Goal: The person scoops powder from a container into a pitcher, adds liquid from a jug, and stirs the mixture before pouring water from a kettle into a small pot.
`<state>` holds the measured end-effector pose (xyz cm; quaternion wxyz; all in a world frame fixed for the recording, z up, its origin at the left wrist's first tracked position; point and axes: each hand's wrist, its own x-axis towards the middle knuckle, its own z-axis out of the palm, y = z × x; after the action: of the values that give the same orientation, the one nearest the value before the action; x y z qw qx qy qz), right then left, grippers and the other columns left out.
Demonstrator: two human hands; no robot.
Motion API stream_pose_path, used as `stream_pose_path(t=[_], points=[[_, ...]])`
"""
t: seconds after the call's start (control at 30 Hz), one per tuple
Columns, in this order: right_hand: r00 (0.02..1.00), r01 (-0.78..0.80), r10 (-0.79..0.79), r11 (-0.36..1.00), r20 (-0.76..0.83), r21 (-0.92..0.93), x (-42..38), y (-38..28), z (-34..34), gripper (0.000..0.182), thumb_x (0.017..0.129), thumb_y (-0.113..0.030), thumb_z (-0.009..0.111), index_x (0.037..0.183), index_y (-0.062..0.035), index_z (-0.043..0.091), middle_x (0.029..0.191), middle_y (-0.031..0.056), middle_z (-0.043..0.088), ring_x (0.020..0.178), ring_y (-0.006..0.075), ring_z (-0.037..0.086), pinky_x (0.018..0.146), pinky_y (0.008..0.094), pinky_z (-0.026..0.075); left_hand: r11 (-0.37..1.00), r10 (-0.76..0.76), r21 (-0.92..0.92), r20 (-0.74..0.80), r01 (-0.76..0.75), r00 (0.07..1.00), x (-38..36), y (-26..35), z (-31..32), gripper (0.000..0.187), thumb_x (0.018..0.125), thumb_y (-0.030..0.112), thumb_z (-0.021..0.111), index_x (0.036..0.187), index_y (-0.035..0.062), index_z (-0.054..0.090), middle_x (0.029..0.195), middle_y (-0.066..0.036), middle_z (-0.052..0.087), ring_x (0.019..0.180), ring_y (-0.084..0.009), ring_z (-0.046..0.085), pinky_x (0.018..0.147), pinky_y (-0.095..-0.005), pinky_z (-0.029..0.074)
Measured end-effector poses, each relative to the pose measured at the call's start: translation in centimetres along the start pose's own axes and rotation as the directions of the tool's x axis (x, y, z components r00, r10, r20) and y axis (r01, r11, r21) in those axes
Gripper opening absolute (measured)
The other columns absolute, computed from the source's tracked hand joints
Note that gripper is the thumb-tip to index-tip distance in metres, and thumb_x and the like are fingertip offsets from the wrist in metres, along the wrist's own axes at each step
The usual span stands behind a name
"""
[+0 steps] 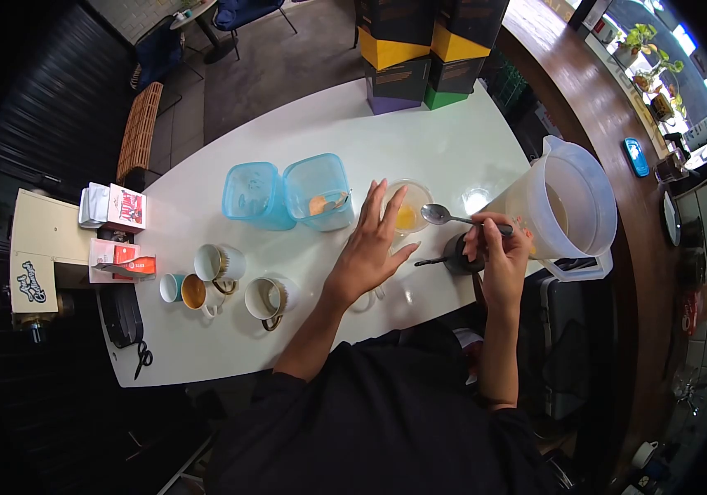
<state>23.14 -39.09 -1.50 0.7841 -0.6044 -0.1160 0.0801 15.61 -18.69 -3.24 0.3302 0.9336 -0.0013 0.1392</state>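
My right hand (498,252) grips the handle of a metal spoon (436,214), its bowl near the rim of a clear cup (421,198) with yellow contents. My left hand (370,247), fingers spread, is over the near left side of that cup and partly hides it. Below the spoon, a dark container (459,254) is partly hidden by my right hand, with a dark handle pointing left. Two blue plastic containers (253,194) (318,186) stand left of my left hand; the right one has something orange-brown inside. A large translucent pitcher (593,198) stands to the right.
Several cups, including a white mug (267,299) and a brown-lined cup (193,291), stand on the white table (205,346). Scissors (144,358) lie at its left corner. Stacked dark boxes (399,78) stand at the far edge. A wooden counter (617,115) runs along the right.
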Motion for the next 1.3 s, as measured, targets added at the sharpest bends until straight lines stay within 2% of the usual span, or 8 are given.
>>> stream_pose_path(t=[0.13,0.27,0.33,0.5,0.57,0.8,0.97,1.3], points=[[0.996,-0.049,0.056,0.993,0.063,-0.108,0.5,0.3,0.8,0.034,0.109,-0.021,0.046,0.107,0.0066,0.066,0.079,0.0091,0.068,0.066,0.0117,0.063,0.061,0.0252,0.050,0.993,-0.117,0.018,0.049,0.117,0.992,1.6,-0.7,0.5,0.098,0.079,0.032,0.081,0.156,0.0072,0.025,0.155,-0.023,0.033,0.142,-0.0430,0.038,0.114,-0.0456,0.039],[0.990,0.000,0.024,0.986,0.139,-0.167,0.8,1.1,2.0,0.036,0.109,-0.021,0.042,0.110,0.0058,0.067,0.078,0.0089,0.067,0.068,0.0126,0.064,0.062,0.0270,0.050,0.989,-0.138,-0.039,0.079,0.142,0.987,3.2,-1.3,0.8,0.107,0.071,0.028,0.087,0.155,0.0021,0.026,0.145,-0.023,0.042,0.134,-0.0395,0.048,0.108,-0.0442,0.045],[0.972,0.100,-0.001,0.908,0.236,-0.408,0.8,0.9,2.5,0.037,0.110,-0.019,0.041,0.114,0.0083,0.064,0.084,0.0062,0.066,0.071,0.0101,0.061,0.064,0.0238,0.049,0.971,-0.240,0.018,0.146,0.240,0.960,3.6,-0.9,0.1,0.109,0.066,0.026,0.087,0.153,-0.0005,0.027,0.134,-0.019,0.050,0.123,-0.0360,0.056,0.102,-0.0435,0.049],[0.959,0.242,-0.087,0.750,0.271,-0.616,0.6,0.4,3.1,0.022,0.103,-0.009,0.051,0.112,0.0027,0.068,0.076,0.0071,0.060,0.064,0.0119,0.056,0.060,0.0290,0.045,0.985,-0.166,-0.016,0.133,0.170,0.977,3.4,-1.4,0.1,0.100,0.058,0.019,0.088,0.144,0.0018,0.039,0.128,-0.016,0.053,0.120,-0.0354,0.057,0.101,-0.0439,0.050],[0.953,0.270,-0.090,0.684,0.289,-0.678,0.5,0.3,3.1,0.019,0.097,-0.004,0.057,0.111,0.0011,0.069,0.075,0.0117,0.057,0.061,0.0180,0.055,0.059,0.0336,0.044,0.986,-0.152,-0.046,0.143,0.160,0.978,3.4,-1.0,0.0,0.096,0.056,0.017,0.088,0.139,0.0034,0.042,0.129,-0.015,0.054,0.119,-0.0356,0.058,0.100,-0.0443,0.050],[0.935,0.324,-0.090,0.608,0.343,-0.724,0.0,1.3,2.7,0.021,0.093,-0.001,0.060,0.112,0.0016,0.069,0.080,0.0166,0.060,0.064,0.0305,0.060,0.061,0.0382,0.046,0.973,-0.138,-0.163,0.170,0.166,0.976,3.1,-0.4,0.4,0.092,0.053,0.012,0.091,0.131,0.0057,0.043,0.128,-0.017,0.058,0.116,-0.0381,0.061,0.097,-0.0456,0.052],[0.912,0.385,-0.086,0.513,0.401,-0.767,0.1,2.2,2.8,0.020,0.091,-0.002,0.059,0.110,0.0025,0.066,0.090,0.0187,0.062,0.079,0.0391,0.064,0.071,0.0477,0.050,0.969,-0.118,-0.189,0.208,0.158,0.971,3.0,-0.6,0.5,0.093,0.051,0.012,0.093,0.131,0.0073,0.044,0.123,-0.016,0.063,0.111,-0.0393,0.064,0.093,-0.0464,0.055],[0.885,0.403,-0.041,0.565,0.463,-0.720,-0.5,3.2,3.1,0.017,0.090,0.000,0.057,0.106,0.0026,0.062,0.090,0.0206,0.062,0.081,0.0421,0.063,0.070,0.0498,0.050,0.964,-0.007,-0.259,0.185,0.055,0.983,2.9,-0.8,0.3,0.090,0.052,0.010,0.091,0.131,0.0067,0.049,0.126,-0.014,0.062,0.112,-0.0381,0.064,0.095,-0.0449,0.055]])
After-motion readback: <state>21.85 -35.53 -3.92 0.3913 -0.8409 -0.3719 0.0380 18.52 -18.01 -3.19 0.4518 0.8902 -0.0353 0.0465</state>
